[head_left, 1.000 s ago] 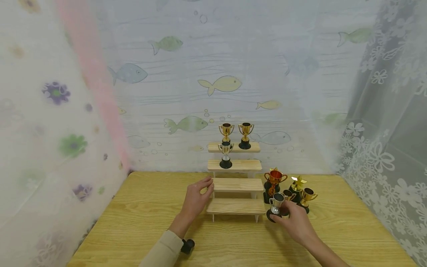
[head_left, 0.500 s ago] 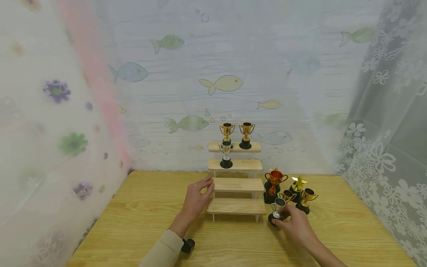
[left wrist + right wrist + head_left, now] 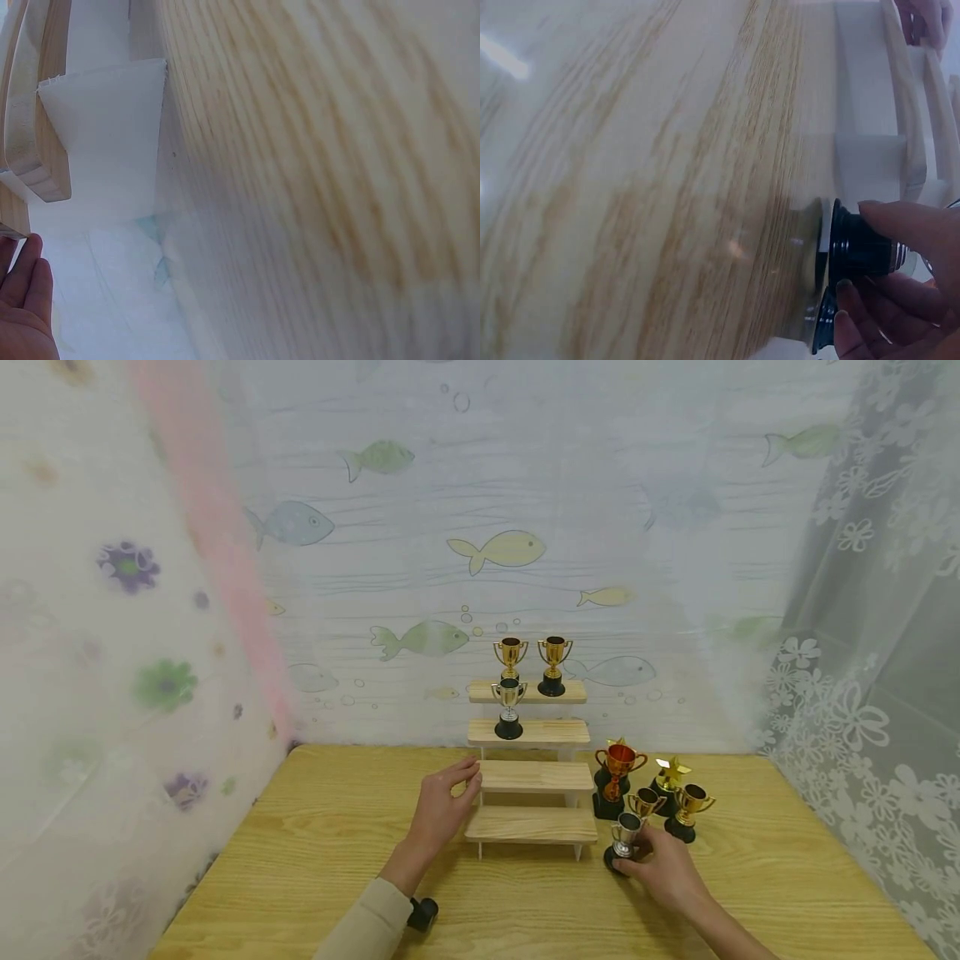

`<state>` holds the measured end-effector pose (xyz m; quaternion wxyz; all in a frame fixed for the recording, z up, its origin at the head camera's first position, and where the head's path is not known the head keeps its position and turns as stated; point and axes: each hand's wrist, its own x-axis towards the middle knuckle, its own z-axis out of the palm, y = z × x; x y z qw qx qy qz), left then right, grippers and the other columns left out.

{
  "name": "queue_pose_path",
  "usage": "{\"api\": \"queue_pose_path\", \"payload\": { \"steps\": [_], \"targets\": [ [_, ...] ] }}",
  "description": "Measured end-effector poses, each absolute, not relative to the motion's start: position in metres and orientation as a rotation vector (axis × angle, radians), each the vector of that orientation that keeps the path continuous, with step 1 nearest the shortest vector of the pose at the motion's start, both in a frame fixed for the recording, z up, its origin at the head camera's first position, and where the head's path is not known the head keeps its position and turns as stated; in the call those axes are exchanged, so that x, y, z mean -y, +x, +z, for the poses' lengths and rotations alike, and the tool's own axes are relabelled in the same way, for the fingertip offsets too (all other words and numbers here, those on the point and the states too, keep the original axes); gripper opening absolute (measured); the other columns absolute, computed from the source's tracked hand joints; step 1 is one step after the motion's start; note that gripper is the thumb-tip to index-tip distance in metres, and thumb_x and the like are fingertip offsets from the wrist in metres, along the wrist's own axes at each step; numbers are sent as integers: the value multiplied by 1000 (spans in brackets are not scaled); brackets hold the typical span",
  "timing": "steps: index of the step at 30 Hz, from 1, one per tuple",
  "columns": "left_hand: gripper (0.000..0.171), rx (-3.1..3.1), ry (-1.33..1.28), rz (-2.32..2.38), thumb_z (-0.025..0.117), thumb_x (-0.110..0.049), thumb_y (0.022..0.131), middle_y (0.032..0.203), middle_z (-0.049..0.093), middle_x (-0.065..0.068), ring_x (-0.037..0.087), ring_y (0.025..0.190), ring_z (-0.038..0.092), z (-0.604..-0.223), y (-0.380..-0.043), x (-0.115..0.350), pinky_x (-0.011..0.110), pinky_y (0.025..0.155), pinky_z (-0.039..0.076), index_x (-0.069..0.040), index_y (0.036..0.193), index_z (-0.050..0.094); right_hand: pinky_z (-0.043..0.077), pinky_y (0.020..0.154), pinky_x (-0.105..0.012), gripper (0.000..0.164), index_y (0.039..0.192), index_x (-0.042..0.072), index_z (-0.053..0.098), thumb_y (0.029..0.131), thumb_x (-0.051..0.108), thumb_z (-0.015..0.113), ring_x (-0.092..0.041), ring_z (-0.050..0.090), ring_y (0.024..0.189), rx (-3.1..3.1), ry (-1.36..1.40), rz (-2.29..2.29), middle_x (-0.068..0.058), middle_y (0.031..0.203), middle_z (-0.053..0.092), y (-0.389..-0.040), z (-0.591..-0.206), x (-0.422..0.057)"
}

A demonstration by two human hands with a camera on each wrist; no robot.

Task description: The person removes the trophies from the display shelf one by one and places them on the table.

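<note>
A small silver trophy cup (image 3: 627,828) with a black base is pinched by my right hand (image 3: 666,867), right of the stand. Its base (image 3: 859,244) shows between thumb and fingers close over the table in the right wrist view. My left hand (image 3: 442,800) touches the left end of the four-tier wooden stand (image 3: 534,774), at the second step from the bottom, its fingers (image 3: 26,274) fairly straight. One silver trophy cup (image 3: 509,702) stands on the second step from the top. Two gold trophy cups, one at the right (image 3: 554,658), stand on the top step.
Right of the stand are a red trophy cup (image 3: 619,762), a gold star trophy (image 3: 671,774) and gold trophy cups, one outermost (image 3: 692,806) and one partly behind the held cup (image 3: 647,803). A black object (image 3: 424,913) lies beside the left sleeve (image 3: 369,920). Patterned curtains surround the table.
My right hand has brought the silver trophy cup a little toward me and to the right, uncovering more of the gold cup behind it. My left hand stays at the stand.
</note>
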<state>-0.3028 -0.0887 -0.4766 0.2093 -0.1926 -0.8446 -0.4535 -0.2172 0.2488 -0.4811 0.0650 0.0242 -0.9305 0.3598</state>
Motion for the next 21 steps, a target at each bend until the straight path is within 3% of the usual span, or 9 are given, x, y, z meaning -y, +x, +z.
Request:
{"api": "queue_pose_path", "payload": {
  "steps": [13,21],
  "targets": [
    [31,2355,-513,-1245,66,-21,102,135,67,9,29,127,63,-475,-302,88,46,102,53,-2,125,73,56,71,-34,31,95,3,69,75,14,90,-17,68,82,2824,67,1105,-3,89,69,-218,-487,-252],
    [30,2340,-522,-1248,67,-20,101,133,68,11,30,126,63,-475,-301,88,47,102,52,-1,124,73,57,71,-31,34,95,6,68,76,22,91,-16,67,83,2819,64,1166,-1,89,69,-215,-484,-256]
  ]
}}
